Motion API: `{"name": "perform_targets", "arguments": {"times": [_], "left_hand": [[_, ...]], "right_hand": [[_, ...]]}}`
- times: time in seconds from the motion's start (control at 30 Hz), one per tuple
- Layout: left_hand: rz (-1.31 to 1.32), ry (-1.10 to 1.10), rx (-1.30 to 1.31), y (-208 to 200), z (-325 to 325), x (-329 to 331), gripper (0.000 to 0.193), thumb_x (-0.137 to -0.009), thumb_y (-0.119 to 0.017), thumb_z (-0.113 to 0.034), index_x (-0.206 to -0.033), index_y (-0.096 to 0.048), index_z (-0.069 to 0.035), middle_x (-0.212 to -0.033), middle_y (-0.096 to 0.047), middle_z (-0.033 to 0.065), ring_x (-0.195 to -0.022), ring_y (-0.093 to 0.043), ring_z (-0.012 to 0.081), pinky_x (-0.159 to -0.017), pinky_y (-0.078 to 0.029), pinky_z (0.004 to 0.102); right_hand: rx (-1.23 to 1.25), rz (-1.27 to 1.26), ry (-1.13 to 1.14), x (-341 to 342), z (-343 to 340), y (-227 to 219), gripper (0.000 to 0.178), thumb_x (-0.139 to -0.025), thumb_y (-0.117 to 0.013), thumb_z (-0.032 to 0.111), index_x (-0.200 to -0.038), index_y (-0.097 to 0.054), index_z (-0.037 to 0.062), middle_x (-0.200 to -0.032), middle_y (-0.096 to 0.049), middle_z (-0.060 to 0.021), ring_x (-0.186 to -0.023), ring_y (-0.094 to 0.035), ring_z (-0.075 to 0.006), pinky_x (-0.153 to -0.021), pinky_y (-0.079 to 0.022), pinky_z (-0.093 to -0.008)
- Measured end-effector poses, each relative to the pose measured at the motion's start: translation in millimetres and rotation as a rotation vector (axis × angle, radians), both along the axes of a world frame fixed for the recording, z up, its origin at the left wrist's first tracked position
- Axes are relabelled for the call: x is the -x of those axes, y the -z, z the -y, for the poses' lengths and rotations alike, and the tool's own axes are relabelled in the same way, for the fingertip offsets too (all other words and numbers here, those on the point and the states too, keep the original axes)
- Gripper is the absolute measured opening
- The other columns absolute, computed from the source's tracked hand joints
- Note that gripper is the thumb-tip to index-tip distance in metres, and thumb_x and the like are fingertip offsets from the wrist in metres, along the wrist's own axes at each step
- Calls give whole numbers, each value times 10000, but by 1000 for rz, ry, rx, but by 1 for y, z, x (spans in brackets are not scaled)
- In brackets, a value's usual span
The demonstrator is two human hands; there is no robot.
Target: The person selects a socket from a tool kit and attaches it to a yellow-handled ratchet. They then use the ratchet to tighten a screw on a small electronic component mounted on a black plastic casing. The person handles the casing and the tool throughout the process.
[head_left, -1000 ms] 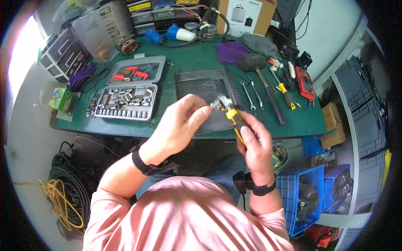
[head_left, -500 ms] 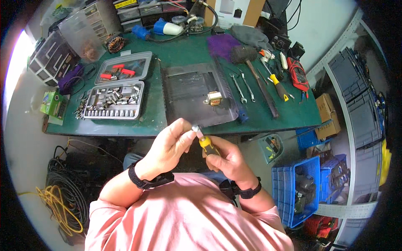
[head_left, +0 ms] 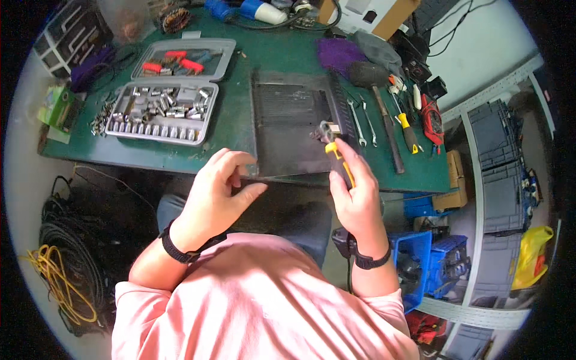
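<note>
Green bench top (head_left: pixel 239 90) spreads out beyond both hands, with a rack (head_left: pixel 479 198) of grey bins (head_left: pixel 498 141) well to the right of the grip. Closed around the yellow-and-black handle of a wrench (head_left: pixel 332 149), the right hand (head_left: pixel 358 195) is near the bench's front edge. The wrench's head, slightly blurred, points away from the body, over a black tray (head_left: pixel 279 150); a small pale block (head_left: pixel 335 128) shows just beside it. Well left of that grip, the left hand (head_left: pixel 213 189) is apart from the wrench, thumb and fingers spread, and nothing shows between them. Farther left and beyond lies an open case (head_left: pixel 153 139) of sockets (head_left: pixel 159 108), red pieces (head_left: pixel 191 65) in its lid. Right of the grip and beyond, two spanners (head_left: pixel 357 123) lie side by side, then a hammer (head_left: pixel 389 129), a screwdriver (head_left: pixel 408 133) and a red meter (head_left: pixel 429 117). Purple cloth (head_left: pixel 337 54) lies past the tray. Low to the grip's right sits a blue crate (head_left: pixel 426 258).
</note>
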State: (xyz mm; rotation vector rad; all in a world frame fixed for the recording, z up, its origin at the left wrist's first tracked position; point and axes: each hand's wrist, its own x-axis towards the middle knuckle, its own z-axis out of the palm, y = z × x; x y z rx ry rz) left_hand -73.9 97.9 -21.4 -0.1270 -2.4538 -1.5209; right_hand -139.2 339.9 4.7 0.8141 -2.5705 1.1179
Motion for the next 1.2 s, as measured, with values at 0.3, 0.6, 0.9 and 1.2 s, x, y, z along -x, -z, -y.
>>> {"name": "perform_targets", "arguments": {"times": [0.3,0.6,0.9,1.2], "left_hand": [[-216,155,86,10,15,23,669,-620,-833,-43,-1243,-593,-58,-1253,-513,188,-1116,-557,371,-930,-489,395],[-239,226,52,27,21,39,562,-632,-831,-67,-1148,-608,-47,-1332,-488,197,-1204,-527,389,-994,-474,417],[-246,231,9,34,21,42,510,-641,-832,-73,-1092,-594,-53,-1341,-479,187,-1206,-525,388,-989,-474,411],[-259,252,-22,37,22,44,521,-636,-839,-69,-1098,-599,-54,-1342,-475,188,-1210,-523,384,-980,-479,408]], "right_hand": [[-282,-107,149,3,29,8,432,-871,-579,28,-1303,-556,30,-995,-591,-213,-893,-607,-416,-766,-506,-461],[-415,-115,230,-1,44,3,434,-884,-574,57,-1316,-542,33,-1013,-592,-223,-880,-613,-425,-749,-505,-477],[-497,-102,262,-3,50,3,453,-887,-581,81,-1333,-525,26,-989,-588,-216,-839,-622,-424,-709,-510,-486],[-623,-162,290,-7,59,6,471,-887,-582,98,-1346,-508,18,-937,-581,-214,-758,-635,-411,-641,-531,-481]]}}
